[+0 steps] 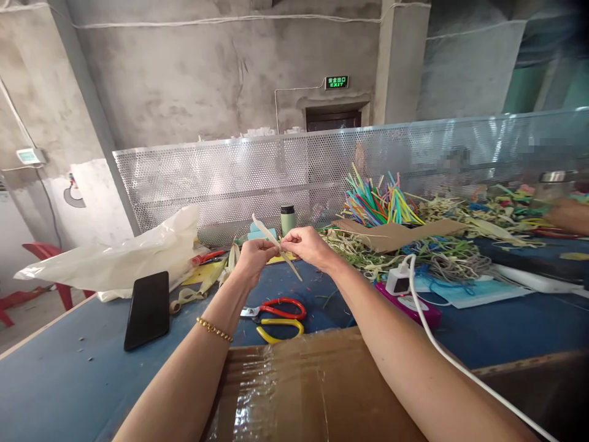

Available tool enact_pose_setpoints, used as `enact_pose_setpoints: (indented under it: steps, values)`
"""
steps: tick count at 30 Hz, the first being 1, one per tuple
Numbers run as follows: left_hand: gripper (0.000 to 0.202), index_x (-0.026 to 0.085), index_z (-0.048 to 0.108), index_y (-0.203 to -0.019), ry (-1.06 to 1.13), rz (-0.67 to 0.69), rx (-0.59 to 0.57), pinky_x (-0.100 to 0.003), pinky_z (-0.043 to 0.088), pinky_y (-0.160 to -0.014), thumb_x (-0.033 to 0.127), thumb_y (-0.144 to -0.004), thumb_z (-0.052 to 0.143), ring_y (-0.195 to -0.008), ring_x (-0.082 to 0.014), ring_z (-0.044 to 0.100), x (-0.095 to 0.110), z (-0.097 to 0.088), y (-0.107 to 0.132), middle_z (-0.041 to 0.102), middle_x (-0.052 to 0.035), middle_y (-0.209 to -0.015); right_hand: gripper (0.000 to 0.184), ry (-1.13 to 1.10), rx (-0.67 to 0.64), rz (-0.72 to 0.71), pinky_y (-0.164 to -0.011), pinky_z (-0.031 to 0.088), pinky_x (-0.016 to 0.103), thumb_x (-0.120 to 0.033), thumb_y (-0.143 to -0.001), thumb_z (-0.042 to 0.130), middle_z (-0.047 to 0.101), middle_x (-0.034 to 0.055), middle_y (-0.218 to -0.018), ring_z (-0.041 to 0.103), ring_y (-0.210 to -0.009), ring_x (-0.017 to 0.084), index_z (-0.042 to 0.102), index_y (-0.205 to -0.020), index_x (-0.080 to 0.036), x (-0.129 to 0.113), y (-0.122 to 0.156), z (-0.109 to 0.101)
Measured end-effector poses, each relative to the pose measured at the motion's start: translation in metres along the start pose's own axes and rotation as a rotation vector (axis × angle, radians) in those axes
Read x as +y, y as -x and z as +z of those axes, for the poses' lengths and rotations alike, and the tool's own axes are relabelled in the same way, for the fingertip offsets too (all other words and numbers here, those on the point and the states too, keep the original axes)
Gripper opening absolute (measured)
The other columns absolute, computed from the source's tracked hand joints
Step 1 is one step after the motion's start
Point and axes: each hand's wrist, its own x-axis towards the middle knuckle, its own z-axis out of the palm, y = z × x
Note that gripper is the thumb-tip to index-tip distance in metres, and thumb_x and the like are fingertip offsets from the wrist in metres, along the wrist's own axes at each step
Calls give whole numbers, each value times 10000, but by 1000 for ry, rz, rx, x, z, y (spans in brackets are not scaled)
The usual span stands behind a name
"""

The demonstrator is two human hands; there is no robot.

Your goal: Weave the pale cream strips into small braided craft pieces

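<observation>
Left hand (253, 259), right hand (305, 244); grip pinched, apparently on pale strip (264, 228); green bottle (288, 221) capped

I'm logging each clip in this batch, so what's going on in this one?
A person is pinching a pale strip between the fingertips of both hands, left hand and right hand nearly meeting above a blue table. Scissors with one red and one yellow handle lie below the hands, just beyond some taped cardboard. A black phone lies left of them. At the far right, another person's hand shows, too blurred to read.
</observation>
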Motion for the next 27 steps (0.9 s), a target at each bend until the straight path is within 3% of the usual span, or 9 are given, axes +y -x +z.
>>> enact_pose_setpoints:
  steps: [13,21,27]
  values:
    - [215,138,719,-597,39,12,62,-254,375,-575,267,-469,834,-582,-119,535,5,2,2,664,-36,-593,175,-32,20,34,-469,341,234,-287,-718,674,562,-7,-530,452,-465,90,676,-716,-113,-3,-1,0]
    - [245,107,744,-769,61,-9,-51,-231,260,-477,273,-590,762,-484,-64,408,1,1,1,697,-77,-676,119,-55,38,94,-438,344,217,-235,-743,662,563,-10,-504,466,-453,89,650,-701,-124,-8,2,0]
    - [203,106,731,-636,-16,28,-57,-253,276,-479,307,-612,752,-475,-86,417,0,4,4,656,-71,-574,84,35,25,85,-483,381,222,-192,-777,625,624,13,-584,522,-510,107,656,-724,-135,-11,3,4]
